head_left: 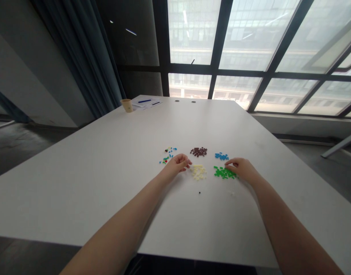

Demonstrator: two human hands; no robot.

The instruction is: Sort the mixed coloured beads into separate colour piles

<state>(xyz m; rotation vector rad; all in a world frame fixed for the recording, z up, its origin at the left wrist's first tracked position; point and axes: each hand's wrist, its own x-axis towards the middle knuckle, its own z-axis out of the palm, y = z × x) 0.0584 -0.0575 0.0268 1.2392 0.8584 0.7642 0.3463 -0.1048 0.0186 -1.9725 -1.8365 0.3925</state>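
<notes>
My left hand [181, 163] is over the table between a scatter of mixed small bricks [165, 160] and a pile of pale yellow bricks [198, 172]. Its fingers are curled in with the tips close together; whatever is between them is too small to make out. At the right edge of a pile of green bricks [223, 172] is my right hand [240, 167], thumb and forefinger brought together above the pile in a pinch. Anything in that pinch cannot be made out. Blue bricks [221, 156] lie just beyond it, and dark brown bricks [198, 151] form a pile farther back.
One small black piece [200, 193] and a few clear or white bits [232, 194] lie nearer me on the white table [107, 183]. At the far left corner stand a paper cup [126, 105] and papers with a blue pen [144, 101]. Windows rise behind the table.
</notes>
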